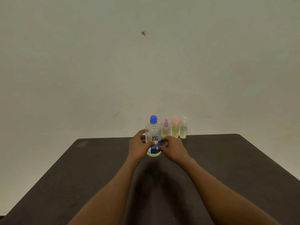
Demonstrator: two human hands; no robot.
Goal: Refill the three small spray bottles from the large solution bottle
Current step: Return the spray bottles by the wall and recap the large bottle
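1. Head view: left grip (139, 144) curls round the large solution bottle (153, 133), upright on the table (90, 168).
2. Right grip (172, 149) pinches its lower right side.
3. 3 small spray bottles (175, 130) stand in a row just right, at the table's far edge.

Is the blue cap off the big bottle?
No, the blue cap sits closed on top of the big bottle, which the left hand and the right hand hold around its lower half.

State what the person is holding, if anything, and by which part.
The left hand and right hand both grip the large clear plastic solution bottle with the blue cap, around its labelled lower body.
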